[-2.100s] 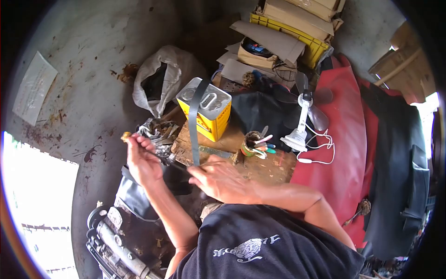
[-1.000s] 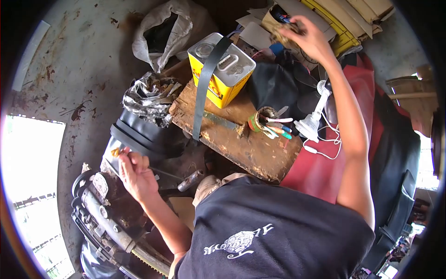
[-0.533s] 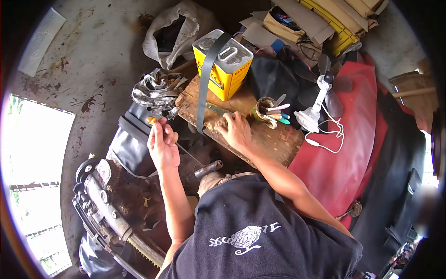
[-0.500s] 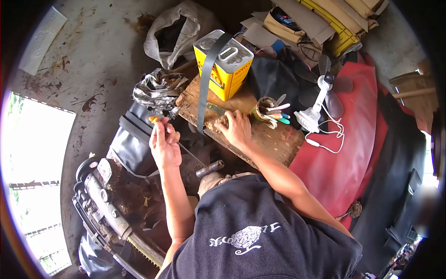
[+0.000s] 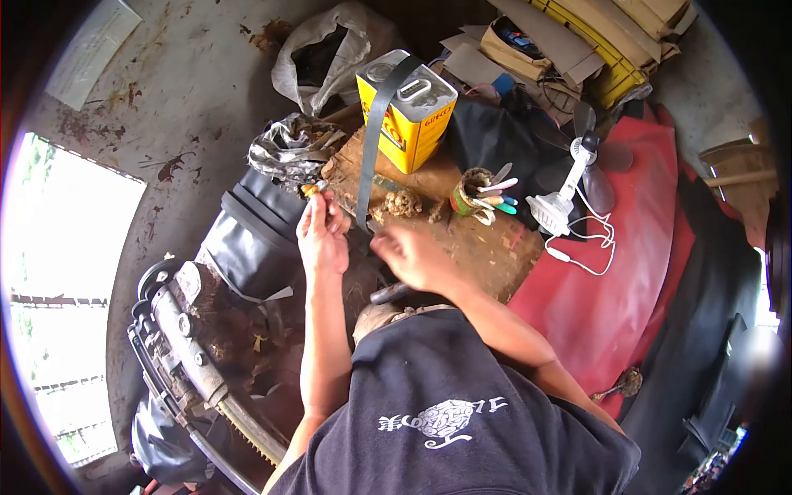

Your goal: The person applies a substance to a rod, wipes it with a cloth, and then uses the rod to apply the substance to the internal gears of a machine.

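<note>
From the head camera we see our right hand [image 5: 412, 257] has drawn back off the table [image 5: 478, 247], leaving a brown clump [image 5: 402, 203] beside the yellow can [image 5: 408, 111], while our left hand [image 5: 322, 235] pinches what looks like a small yellow-tipped tool [image 5: 308, 190], and the cup [image 5: 470, 191] holds pens.

Person's wearing a dark navy t-shirt [image 5: 462, 412] with short sleeves, and there's a small white printed logo [image 5: 441, 417] on it, kind of a rounded emblem with lettering either side. Both arms are bare below the sleeves, no gloves, no watch.
</note>
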